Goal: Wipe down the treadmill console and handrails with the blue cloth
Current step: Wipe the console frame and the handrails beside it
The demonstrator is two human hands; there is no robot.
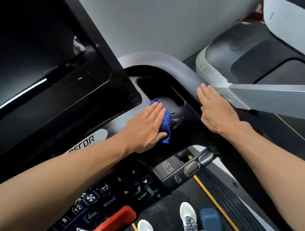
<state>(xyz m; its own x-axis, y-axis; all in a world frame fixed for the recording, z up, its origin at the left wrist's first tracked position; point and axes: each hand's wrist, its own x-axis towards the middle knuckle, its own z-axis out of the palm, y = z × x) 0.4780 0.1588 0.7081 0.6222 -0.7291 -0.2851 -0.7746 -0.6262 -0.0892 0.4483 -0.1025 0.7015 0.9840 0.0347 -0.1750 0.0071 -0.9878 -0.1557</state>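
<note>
Keep your left hand flat, fingers straight, pressing the blue cloth evenly against the black console, and sweep toward the recessed tray at 12 o'clock so its rim gets covered. The cloth lies bunched under your palm, poking out at 3 o'clock. Your right hand rests spread and empty on the console's grey edge; brace there.

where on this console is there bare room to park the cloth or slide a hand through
The recessed tray beyond the blue cloth looks bare. Black console surface shows between the left hand, which presses the cloth, and the right hand, flat on the grey rim. The keypad and red stop button are crowded.
</note>
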